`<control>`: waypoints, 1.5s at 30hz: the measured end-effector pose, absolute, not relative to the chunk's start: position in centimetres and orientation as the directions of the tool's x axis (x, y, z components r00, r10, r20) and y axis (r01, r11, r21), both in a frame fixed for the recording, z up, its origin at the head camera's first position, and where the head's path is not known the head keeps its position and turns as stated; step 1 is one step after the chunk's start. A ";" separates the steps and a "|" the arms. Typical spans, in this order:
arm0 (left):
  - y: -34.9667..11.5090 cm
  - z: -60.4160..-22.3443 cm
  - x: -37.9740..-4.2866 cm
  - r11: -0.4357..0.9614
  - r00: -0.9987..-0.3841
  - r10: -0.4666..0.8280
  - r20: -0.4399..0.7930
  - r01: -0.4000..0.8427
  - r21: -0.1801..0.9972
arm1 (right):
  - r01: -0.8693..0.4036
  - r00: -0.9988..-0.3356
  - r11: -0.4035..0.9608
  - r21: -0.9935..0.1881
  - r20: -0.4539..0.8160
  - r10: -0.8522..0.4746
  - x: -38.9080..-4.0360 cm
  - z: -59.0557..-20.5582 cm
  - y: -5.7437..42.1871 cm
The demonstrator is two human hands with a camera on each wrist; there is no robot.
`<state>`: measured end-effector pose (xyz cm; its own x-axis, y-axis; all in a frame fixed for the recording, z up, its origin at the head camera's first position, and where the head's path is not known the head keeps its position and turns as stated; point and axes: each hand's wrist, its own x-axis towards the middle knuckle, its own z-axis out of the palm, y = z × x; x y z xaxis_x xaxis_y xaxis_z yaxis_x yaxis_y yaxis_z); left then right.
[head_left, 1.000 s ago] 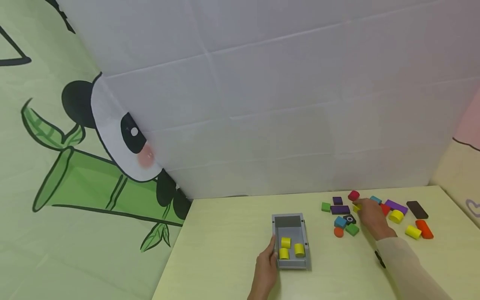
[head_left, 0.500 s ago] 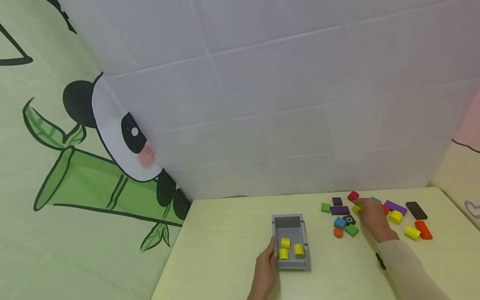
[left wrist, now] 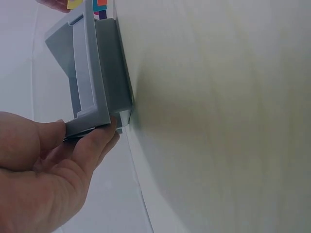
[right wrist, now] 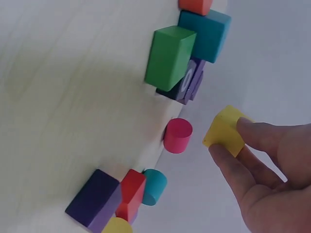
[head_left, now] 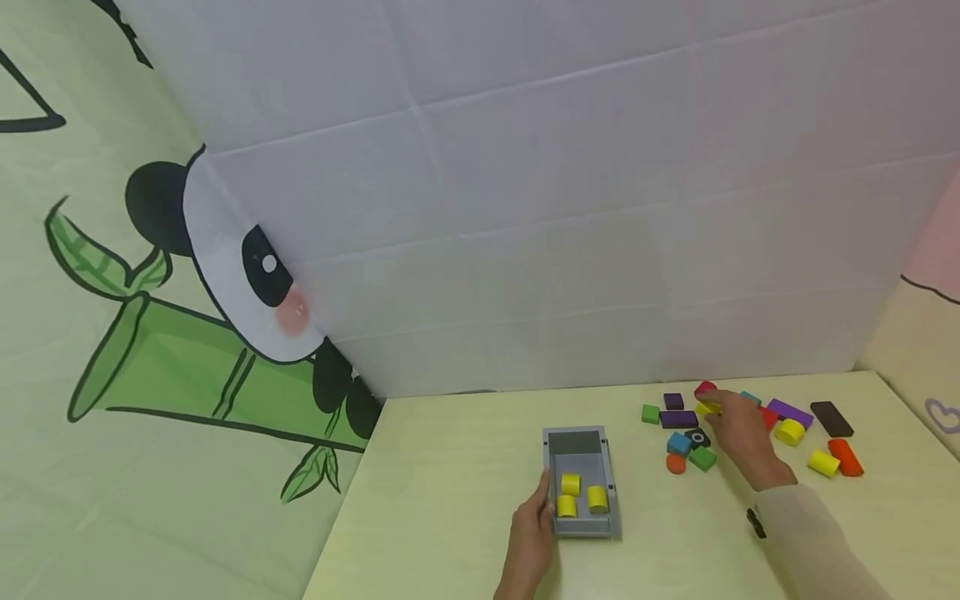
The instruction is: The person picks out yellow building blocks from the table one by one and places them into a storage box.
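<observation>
A grey open box stands on the table with several yellow cylinders inside. My left hand grips the box's left side; in the left wrist view, thumb and fingers pinch its rim. Over the toy blocks on the right, my right hand pinches a yellow block between thumb and fingers. In the right wrist view the block is held off the table, close to a red-pink cylinder standing there. Part of the block is hidden by the fingers.
Around the right hand lie green blocks, a blue block, an orange round piece, purple blocks, more yellow cylinders, a red-orange block and a dark block. A white sheet hangs behind the table.
My right hand has moved slightly left and up with the yellow block, which now partly covers less of the view beneath the fingers. The left hand and the box have stayed in place.
</observation>
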<state>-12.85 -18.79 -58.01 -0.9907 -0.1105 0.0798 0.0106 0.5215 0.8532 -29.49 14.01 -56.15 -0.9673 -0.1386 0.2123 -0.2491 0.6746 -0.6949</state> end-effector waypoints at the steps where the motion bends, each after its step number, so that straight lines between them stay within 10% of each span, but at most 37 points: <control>1: -18.8 -58.1 -12.8 0.520 -0.991 -0.111 0.077 0.008 0.854 | -0.249 -0.967 0.674 -0.695 0.212 -0.138 -29.4 -56.0 13.9; 45: -18.6 -58.0 -12.9 0.516 -0.992 -0.105 0.075 0.011 0.857 | -0.388 -0.922 0.591 -0.707 0.280 -0.269 -27.1 -53.7 5.1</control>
<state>-12.93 -18.65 -58.05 -0.9916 -0.1049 0.0754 0.0106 0.5156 0.8568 -27.05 5.13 -53.68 -0.9215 -0.2693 0.2798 -0.3875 0.5915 -0.7071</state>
